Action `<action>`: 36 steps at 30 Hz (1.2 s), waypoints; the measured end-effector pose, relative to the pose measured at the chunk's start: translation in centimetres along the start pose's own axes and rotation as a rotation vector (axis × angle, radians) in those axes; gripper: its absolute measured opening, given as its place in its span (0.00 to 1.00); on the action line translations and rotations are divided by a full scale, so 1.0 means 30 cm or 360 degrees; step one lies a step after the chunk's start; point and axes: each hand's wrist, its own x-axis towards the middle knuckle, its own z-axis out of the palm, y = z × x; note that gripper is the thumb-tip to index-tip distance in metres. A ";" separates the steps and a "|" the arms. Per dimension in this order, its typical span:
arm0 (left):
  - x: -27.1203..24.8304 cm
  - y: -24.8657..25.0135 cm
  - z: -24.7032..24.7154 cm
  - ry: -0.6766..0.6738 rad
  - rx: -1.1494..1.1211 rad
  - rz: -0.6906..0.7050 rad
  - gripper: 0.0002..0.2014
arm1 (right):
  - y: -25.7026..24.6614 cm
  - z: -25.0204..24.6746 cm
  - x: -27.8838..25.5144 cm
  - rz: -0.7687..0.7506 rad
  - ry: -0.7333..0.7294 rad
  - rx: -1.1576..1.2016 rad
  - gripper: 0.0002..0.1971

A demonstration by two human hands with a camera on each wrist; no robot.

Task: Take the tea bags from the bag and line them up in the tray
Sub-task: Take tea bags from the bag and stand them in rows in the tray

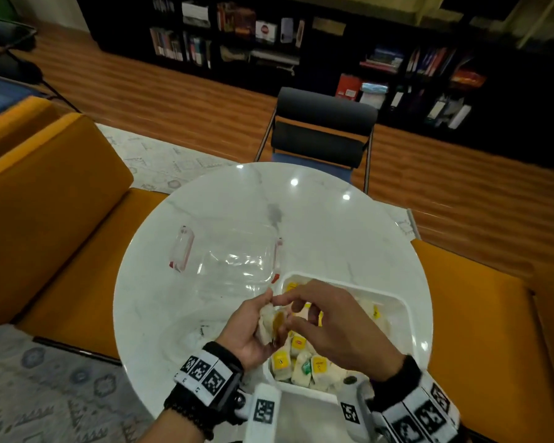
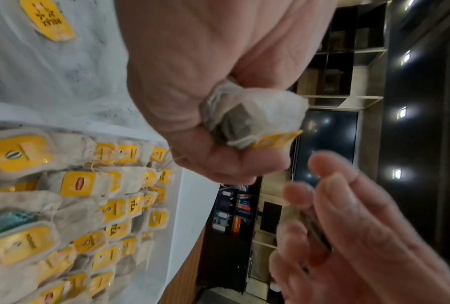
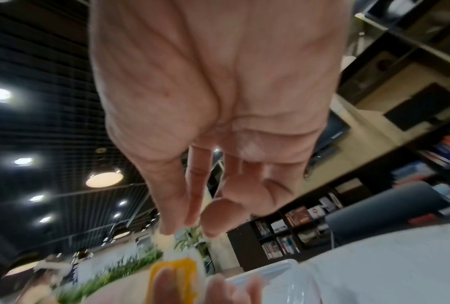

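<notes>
Yellow-tagged tea bag [image 2: 255, 117] sits crumpled in the left hand [image 1: 247, 327], fingers gripping it; right hand [image 1: 330, 318] fingers loose, empty. Tugging could tear it.

Round white marble table [image 1: 224, 203], black chair [image 1: 322, 135] behind it, orange sofas [image 1: 55, 199] alongside, dark bookshelves [image 1: 269, 36] beyond.

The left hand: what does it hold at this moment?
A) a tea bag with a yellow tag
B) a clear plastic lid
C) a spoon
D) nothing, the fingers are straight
A: in the left wrist view the left hand has its fingers curled round a tea bag whose yellow tag sticks out, above the white tray of tea bags; the right hand reaches toward it with spread fingers.
</notes>
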 end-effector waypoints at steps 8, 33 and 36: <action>0.006 0.003 -0.005 -0.0046 0.0095 -0.0143 0.17 | -0.024 0.042 0.006 0.0158 -0.0047 -0.0345 0.04; -0.044 -0.038 0.196 -0.0530 0.1500 0.0712 0.09 | 0.073 -0.225 -0.092 0.0307 0.0235 0.0222 0.08; -0.035 -0.041 0.229 -0.0441 0.1436 0.0846 0.06 | 0.104 -0.218 -0.084 0.0319 0.0423 0.0405 0.08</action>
